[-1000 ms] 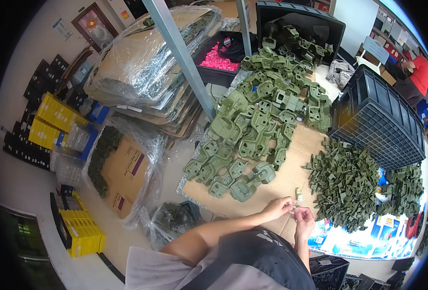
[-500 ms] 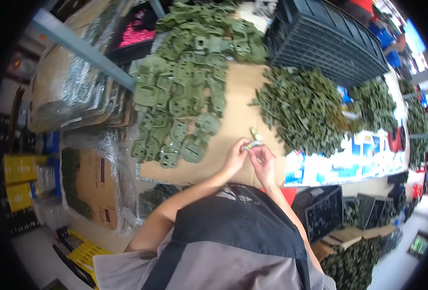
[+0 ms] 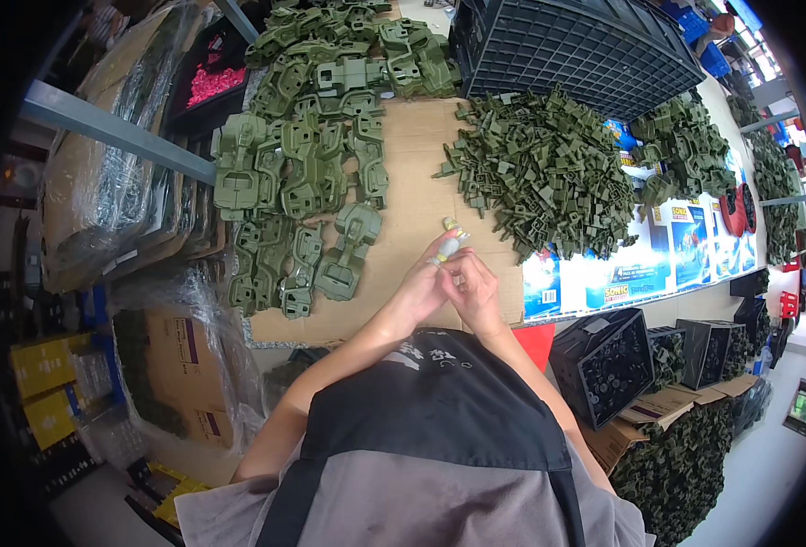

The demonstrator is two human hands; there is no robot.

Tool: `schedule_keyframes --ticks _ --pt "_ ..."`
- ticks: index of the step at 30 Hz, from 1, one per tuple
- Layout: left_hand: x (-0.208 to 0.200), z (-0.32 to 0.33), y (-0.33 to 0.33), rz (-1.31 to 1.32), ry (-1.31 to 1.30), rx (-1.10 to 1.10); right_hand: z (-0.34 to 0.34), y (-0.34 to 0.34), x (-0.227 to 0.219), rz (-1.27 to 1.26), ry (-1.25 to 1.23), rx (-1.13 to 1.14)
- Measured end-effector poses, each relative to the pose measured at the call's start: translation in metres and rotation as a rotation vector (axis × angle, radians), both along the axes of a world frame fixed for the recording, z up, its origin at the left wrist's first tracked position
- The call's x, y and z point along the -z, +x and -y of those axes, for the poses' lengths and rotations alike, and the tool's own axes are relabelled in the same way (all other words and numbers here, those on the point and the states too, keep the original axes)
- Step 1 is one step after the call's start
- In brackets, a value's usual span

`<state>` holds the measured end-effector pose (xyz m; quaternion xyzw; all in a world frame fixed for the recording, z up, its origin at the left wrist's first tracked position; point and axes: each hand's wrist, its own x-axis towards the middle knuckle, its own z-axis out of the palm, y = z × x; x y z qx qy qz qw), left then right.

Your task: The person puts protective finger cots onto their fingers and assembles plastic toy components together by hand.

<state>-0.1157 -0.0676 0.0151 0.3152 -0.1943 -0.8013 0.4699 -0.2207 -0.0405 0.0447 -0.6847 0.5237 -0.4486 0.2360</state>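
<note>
Both of my hands meet over the cardboard sheet (image 3: pixel 412 164) close to my apron. My left hand (image 3: pixel 418 290) is closed, its fingertips at a small white and yellow piece (image 3: pixel 449 244); I cannot tell whether this is a held part or a wrapping on a finger. Pressed against it from the right, my right hand (image 3: pixel 472 286) pinches with thumb and fingers, and what lies in the pinch is hidden. Large olive-green moulded plastic parts (image 3: pixel 348 251) lie in rows to the left. To the right is a heap of small olive-green plastic pieces (image 3: pixel 539 173).
A black plastic crate (image 3: pixel 576 55) stands behind the heap. Printed blue and white sheets (image 3: pixel 640 264) cover the table's right side. A grey metal bar (image 3: pixel 120 132) crosses the left, beside wrapped cardboard stacks (image 3: pixel 102 182). Black bins (image 3: pixel 601 365) stand low at the right.
The view has shifted, so the table's things sit further left in it. My hands stay together at the small white and yellow piece, with the fingers slightly rearranged.
</note>
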Motion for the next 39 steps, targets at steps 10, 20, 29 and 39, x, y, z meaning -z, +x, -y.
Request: schedule_keyframes --ticks 10,20,29,39 --pt "-0.005 0.011 0.007 0.868 -0.605 -0.185 0.013 0.007 -0.020 -0.159 -0.210 -0.145" --pt "-0.027 -0.010 0.006 -0.201 0.118 -0.042 0.009 0.010 -0.026 -0.041 -0.181 -0.135" --pt "-0.009 -0.009 0.005 0.049 0.213 -0.065 0.001 0.014 -0.011 0.039 0.106 0.064" --pt "0.037 -0.019 0.028 -0.119 0.303 0.061 0.004 0.016 0.017 -0.348 0.208 -0.256"
